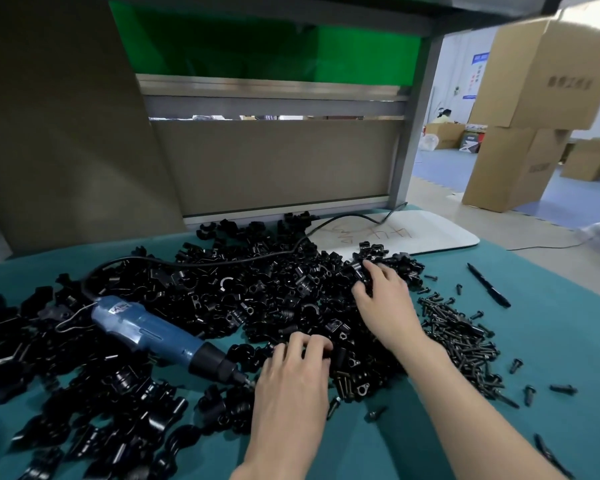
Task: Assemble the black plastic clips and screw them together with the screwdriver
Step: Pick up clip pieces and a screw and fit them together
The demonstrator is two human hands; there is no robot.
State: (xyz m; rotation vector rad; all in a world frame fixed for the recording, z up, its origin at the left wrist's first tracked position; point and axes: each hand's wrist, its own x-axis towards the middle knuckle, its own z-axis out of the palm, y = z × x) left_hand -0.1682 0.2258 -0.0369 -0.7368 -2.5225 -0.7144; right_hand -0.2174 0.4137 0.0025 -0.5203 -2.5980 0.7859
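A big heap of black plastic clips (243, 289) covers the teal mat (551, 341). My right hand (385, 303) reaches into the heap's far right side, its fingers curled round a black clip (359, 271). My left hand (291, 375) lies at the heap's near edge, fingers curled down onto clips there; what they hold is hidden. A blue electric screwdriver (153, 334) lies on the mat left of my left hand, its tip pointing at that hand. Its black cable (194, 259) runs back over the heap. A pile of black screws (461, 337) lies right of my right forearm.
A black pen (489, 285) lies at the mat's right. A white board (406, 233) with writing sits behind the heap. A grey panel and metal frame (274, 168) close off the back. Cardboard boxes (527, 116) stand on the floor at the right.
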